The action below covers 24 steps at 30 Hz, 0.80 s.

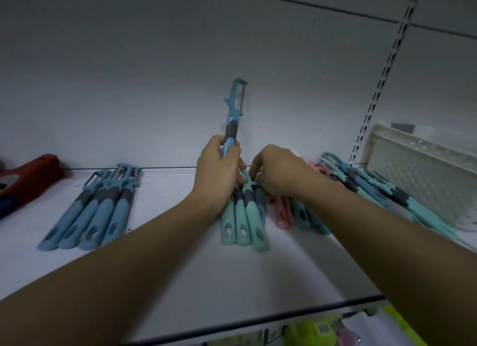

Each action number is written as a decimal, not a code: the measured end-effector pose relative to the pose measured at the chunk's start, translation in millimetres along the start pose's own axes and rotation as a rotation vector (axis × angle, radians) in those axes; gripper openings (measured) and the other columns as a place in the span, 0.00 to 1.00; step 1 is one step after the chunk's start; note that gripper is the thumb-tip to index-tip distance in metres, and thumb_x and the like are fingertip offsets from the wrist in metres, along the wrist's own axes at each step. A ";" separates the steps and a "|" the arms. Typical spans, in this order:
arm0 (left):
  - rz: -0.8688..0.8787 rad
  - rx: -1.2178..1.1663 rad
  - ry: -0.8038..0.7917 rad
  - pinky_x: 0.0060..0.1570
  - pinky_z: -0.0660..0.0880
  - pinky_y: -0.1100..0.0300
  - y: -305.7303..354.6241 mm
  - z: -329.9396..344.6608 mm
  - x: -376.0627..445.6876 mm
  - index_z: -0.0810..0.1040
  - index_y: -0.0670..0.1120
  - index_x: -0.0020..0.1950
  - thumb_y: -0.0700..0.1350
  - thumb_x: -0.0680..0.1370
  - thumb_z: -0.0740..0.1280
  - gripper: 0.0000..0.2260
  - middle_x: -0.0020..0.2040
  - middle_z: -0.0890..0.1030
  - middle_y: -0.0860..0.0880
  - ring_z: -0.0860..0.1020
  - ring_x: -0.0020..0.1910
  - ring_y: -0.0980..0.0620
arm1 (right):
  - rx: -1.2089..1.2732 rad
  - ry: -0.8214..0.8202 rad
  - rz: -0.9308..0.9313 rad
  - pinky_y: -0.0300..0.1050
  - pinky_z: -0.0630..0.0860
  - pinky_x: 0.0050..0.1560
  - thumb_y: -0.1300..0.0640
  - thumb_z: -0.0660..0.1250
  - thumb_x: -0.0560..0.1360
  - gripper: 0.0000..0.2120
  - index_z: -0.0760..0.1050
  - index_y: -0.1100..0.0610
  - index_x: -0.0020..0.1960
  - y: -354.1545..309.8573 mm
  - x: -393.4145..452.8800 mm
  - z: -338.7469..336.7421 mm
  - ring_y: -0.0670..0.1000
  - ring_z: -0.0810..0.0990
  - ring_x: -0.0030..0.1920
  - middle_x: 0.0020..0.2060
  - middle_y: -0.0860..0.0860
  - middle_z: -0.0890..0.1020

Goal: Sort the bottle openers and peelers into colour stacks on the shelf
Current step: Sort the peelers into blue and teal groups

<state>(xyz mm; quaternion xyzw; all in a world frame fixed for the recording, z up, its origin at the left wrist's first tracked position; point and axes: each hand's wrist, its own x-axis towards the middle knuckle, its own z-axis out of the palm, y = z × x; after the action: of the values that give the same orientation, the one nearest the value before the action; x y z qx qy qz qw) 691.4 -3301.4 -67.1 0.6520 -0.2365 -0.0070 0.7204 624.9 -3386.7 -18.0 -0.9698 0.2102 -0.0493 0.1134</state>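
Note:
My left hand (219,170) grips a blue peeler (232,113) by its handle and holds it upright above the white shelf (180,268). My right hand (276,170) has its fingers curled at the head ends of the teal-green peelers (242,222) lying side by side in the middle; the fingertips are hidden. A stack of blue peelers (90,216) lies to the left. Pink peelers (281,214) and more blue ones lie under my right forearm. A mixed pile of blue, teal and pink tools (366,188) lies further right.
A white perforated plastic basket (426,175) stands at the far right. A red tool (31,178) lies at the left edge. The shelf's dark front rail (258,320) runs below, with yellow-green packages (315,330) underneath. A slotted upright (382,87) rises at the back right.

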 end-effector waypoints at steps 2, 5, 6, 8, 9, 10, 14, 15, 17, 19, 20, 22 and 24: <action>-0.024 -0.014 -0.004 0.31 0.72 0.56 -0.5 -1.6 0.2 0.74 0.44 0.53 0.41 0.81 0.58 0.06 0.34 0.78 0.48 0.74 0.28 0.51 | -0.051 0.010 -0.013 0.44 0.74 0.46 0.63 0.66 0.75 0.09 0.78 0.59 0.55 0.6 -1.3 2.0 0.56 0.79 0.50 0.52 0.57 0.80; -0.040 -0.018 -0.019 0.29 0.70 0.58 0.2 1.5 -0.1 0.74 0.43 0.53 0.41 0.81 0.58 0.06 0.34 0.77 0.48 0.72 0.27 0.52 | -0.081 0.035 0.004 0.43 0.69 0.37 0.60 0.67 0.76 0.11 0.67 0.58 0.40 1.5 -1.7 5.3 0.52 0.73 0.37 0.39 0.53 0.72; -0.041 -0.006 -0.026 0.29 0.70 0.60 0.6 3.5 -0.9 0.74 0.43 0.54 0.41 0.81 0.58 0.06 0.34 0.77 0.48 0.72 0.27 0.52 | -0.083 0.029 0.010 0.43 0.68 0.38 0.59 0.67 0.77 0.12 0.65 0.59 0.40 0.4 -2.0 6.2 0.52 0.72 0.39 0.39 0.53 0.70; -0.022 0.023 -0.048 0.30 0.72 0.60 0.9 7.1 -2.1 0.75 0.44 0.52 0.41 0.81 0.59 0.06 0.35 0.78 0.47 0.72 0.28 0.53 | -0.061 0.015 0.004 0.44 0.69 0.41 0.58 0.67 0.77 0.10 0.65 0.58 0.46 -3.7 -1.7 7.9 0.54 0.73 0.44 0.42 0.53 0.70; -0.007 0.043 -0.056 0.32 0.72 0.59 0.7 8.1 -2.5 0.75 0.44 0.51 0.41 0.81 0.59 0.06 0.35 0.78 0.47 0.73 0.29 0.53 | -0.040 0.002 0.006 0.43 0.70 0.40 0.58 0.67 0.77 0.10 0.65 0.58 0.47 -5.6 -1.1 8.4 0.53 0.75 0.44 0.43 0.53 0.71; 0.005 0.059 -0.058 0.33 0.73 0.58 0.5 8.7 -2.4 0.75 0.45 0.51 0.41 0.81 0.59 0.06 0.35 0.78 0.47 0.73 0.30 0.53 | -0.018 -0.014 0.009 0.42 0.71 0.37 0.58 0.67 0.77 0.10 0.66 0.59 0.45 -6.0 0.7 8.3 0.52 0.75 0.40 0.42 0.53 0.73; -0.028 0.003 -0.072 0.29 0.71 0.61 -0.9 4.9 -0.7 0.74 0.46 0.51 0.39 0.81 0.57 0.07 0.35 0.77 0.48 0.72 0.28 0.54 | 0.260 -0.079 0.081 0.40 0.74 0.28 0.57 0.72 0.74 0.13 0.71 0.59 0.37 4.3 0.9 -7.2 0.50 0.74 0.25 0.28 0.53 0.77; -0.036 -0.018 -0.074 0.28 0.71 0.62 -1.1 3.3 -0.3 0.73 0.46 0.52 0.39 0.81 0.57 0.07 0.35 0.77 0.48 0.72 0.27 0.54 | 0.315 -0.069 0.094 0.40 0.74 0.27 0.57 0.73 0.73 0.13 0.72 0.60 0.37 7.7 -1.5 -14.4 0.49 0.74 0.24 0.27 0.53 0.76; -0.047 -0.040 -0.076 0.29 0.71 0.61 -1.2 0.1 0.8 0.73 0.47 0.53 0.39 0.82 0.56 0.08 0.35 0.78 0.48 0.73 0.28 0.54 | 0.443 -0.074 0.115 0.35 0.69 0.22 0.58 0.72 0.74 0.11 0.75 0.63 0.38 16.1 -6.9 -26.5 0.46 0.71 0.19 0.23 0.52 0.75; -0.063 -0.045 -0.083 0.30 0.71 0.61 0.5 -2.0 1.1 0.73 0.47 0.54 0.39 0.82 0.56 0.08 0.37 0.78 0.47 0.73 0.28 0.54 | 0.585 -0.092 0.141 0.32 0.67 0.21 0.58 0.71 0.75 0.10 0.78 0.67 0.45 23.8 -11.9 -32.4 0.45 0.70 0.19 0.24 0.53 0.76; -0.073 -0.050 -0.089 0.30 0.72 0.61 1.8 -2.9 0.9 0.73 0.47 0.55 0.39 0.82 0.56 0.07 0.38 0.78 0.47 0.74 0.28 0.55 | 0.639 -0.083 0.142 0.34 0.69 0.22 0.57 0.71 0.75 0.13 0.80 0.69 0.49 27.8 -13.0 -33.2 0.46 0.72 0.22 0.28 0.56 0.79; -0.076 -0.049 -0.096 0.29 0.72 0.63 5.4 -4.3 -0.2 0.73 0.46 0.55 0.40 0.83 0.56 0.07 0.40 0.79 0.47 0.74 0.27 0.56 | 0.709 -0.020 0.128 0.39 0.74 0.29 0.57 0.71 0.75 0.16 0.80 0.70 0.53 35.9 -13.4 -33.8 0.50 0.76 0.31 0.37 0.61 0.82; -0.031 0.012 -0.089 0.29 0.72 0.65 7.3 -4.7 0.1 0.73 0.47 0.56 0.40 0.83 0.56 0.07 0.41 0.79 0.46 0.74 0.29 0.57 | 0.680 0.091 0.096 0.43 0.75 0.35 0.58 0.71 0.75 0.15 0.79 0.71 0.53 43.4 -13.6 -35.5 0.54 0.77 0.35 0.39 0.61 0.81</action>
<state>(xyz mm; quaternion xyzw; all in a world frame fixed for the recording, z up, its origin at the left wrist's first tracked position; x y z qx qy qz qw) 691.0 -3296.0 -60.4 0.6591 -0.2582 -0.0457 0.7049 590.3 -3426.5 5.3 -0.8624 0.2319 -0.1543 0.4228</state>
